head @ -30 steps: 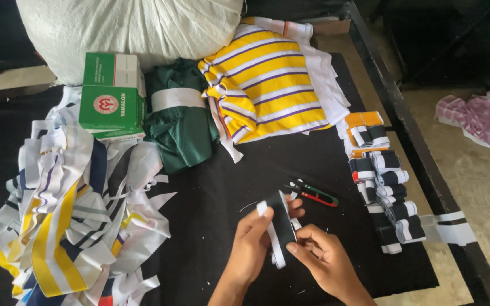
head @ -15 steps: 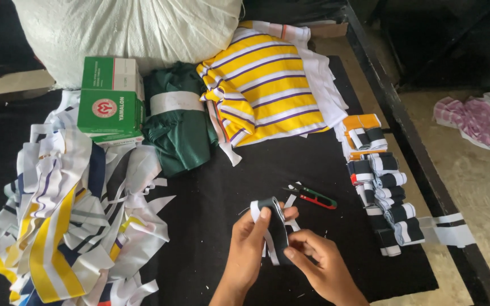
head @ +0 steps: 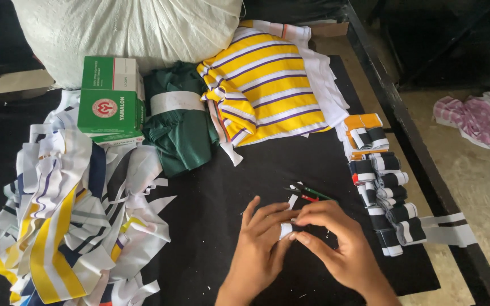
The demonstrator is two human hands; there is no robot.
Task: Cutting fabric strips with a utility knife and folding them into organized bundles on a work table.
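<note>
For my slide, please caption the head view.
Both hands fold a white fabric strip on black cloth.

A garment workshop: a black-covered table (head: 211, 187) heaped with striped fabric strips (head: 69, 209), folded knit cloth (head: 267, 90) and rolled collars (head: 387, 192).

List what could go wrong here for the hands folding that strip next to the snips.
The thread snips lie open-tipped just beyond the right hand; a reach forward might catch a finger. The folded strip is pinched between right and left hand and could unfold if released. The row of folded pieces sits near the table edge and may slide off.
</note>
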